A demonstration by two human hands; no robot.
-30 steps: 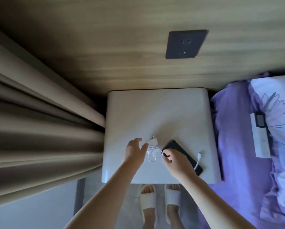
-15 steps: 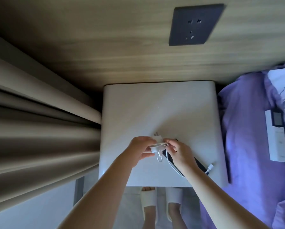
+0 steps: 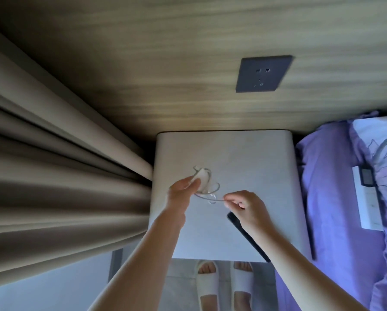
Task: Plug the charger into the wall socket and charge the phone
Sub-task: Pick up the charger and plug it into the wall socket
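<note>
— Where the picture begins at the left, what hangs there?
— Heavy beige curtains (image 3: 53, 176), matte cloth falling in deep rounded folds, reaching to the left edge of a white bedside table (image 3: 244, 153) with a smooth, faintly speckled top and rounded back corners.

— And the hands?
— The left hand (image 3: 181, 191) is above the table's left half, thumb and fingers closed on the small white charger (image 3: 202, 179), a rounded plastic block lifted off the top. Its thin white cable (image 3: 210, 194) curls in blurred loops beneath it and runs right to the right hand (image 3: 248, 207), whose thumb and forefinger are pinched on the strand.

— The phone?
— A flat black slab, the phone (image 3: 244, 234) lies slantwise near the table's front right corner, partly hidden under the right wrist.

— The socket?
— A dark grey square wall socket (image 3: 263, 74) sits on the wood-grain panel (image 3: 143, 63) above the table's back edge, nothing plugged in. Right of the table lies purple bedding (image 3: 329, 187), soft and creased, with a flower-printed pillow (image 3: 381, 153).
</note>
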